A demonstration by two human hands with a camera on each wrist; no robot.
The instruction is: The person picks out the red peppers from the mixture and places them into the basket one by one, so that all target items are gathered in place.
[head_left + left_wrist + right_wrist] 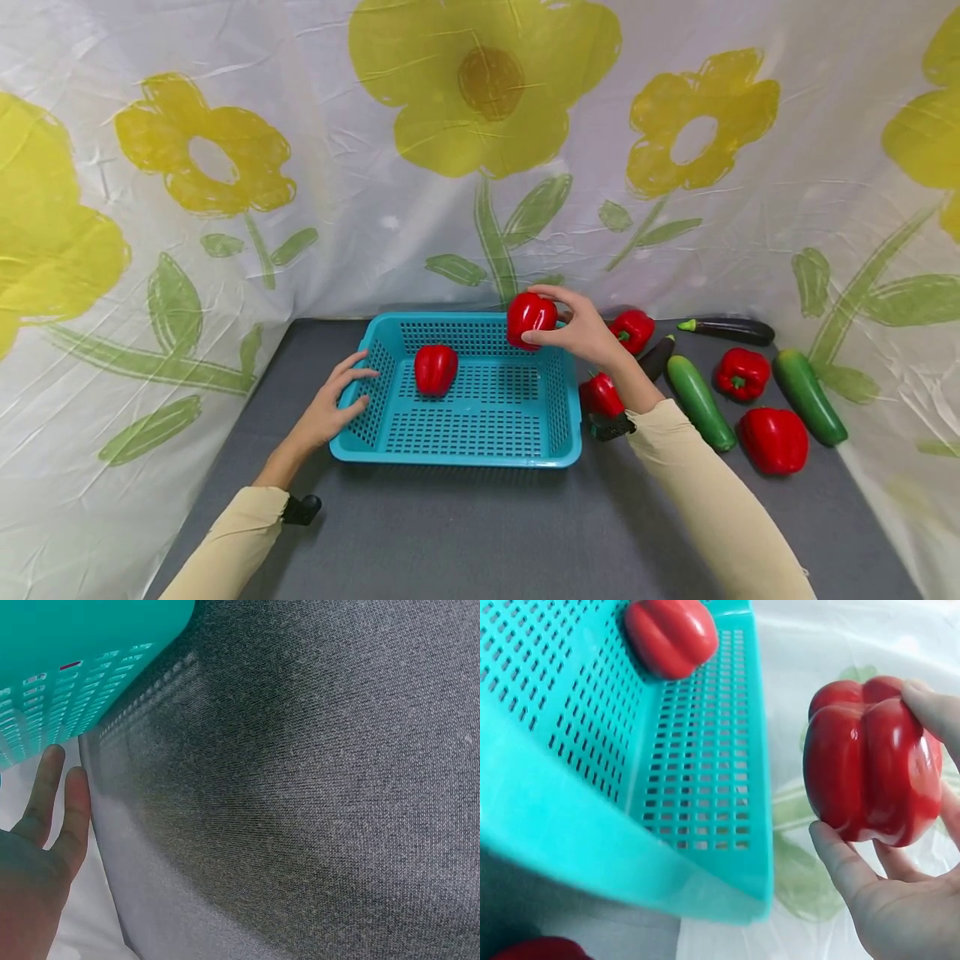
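My right hand (581, 333) grips a red bell pepper (531, 320) over the back right corner of a blue plastic basket (457, 460). In the right wrist view, fingers and thumb lie around the held bell pepper (874, 761). Another red bell pepper (436, 370) lies inside the basket, left of its middle. At the basket's left wall is my left hand (330, 408), fingers spread and holding nothing. The left wrist view has two fingers of the left hand (45, 855) near the basket's perforated side (75, 694); whether they touch it I cannot tell.
Right of the basket lie several red bell peppers (774, 440), two green zucchini (701, 402) and two dark eggplants (727, 330). One bell pepper (600, 395) is partly hidden by my right wrist. A flower-printed white curtain (337, 208) hangs behind the grey tabletop (450, 533).
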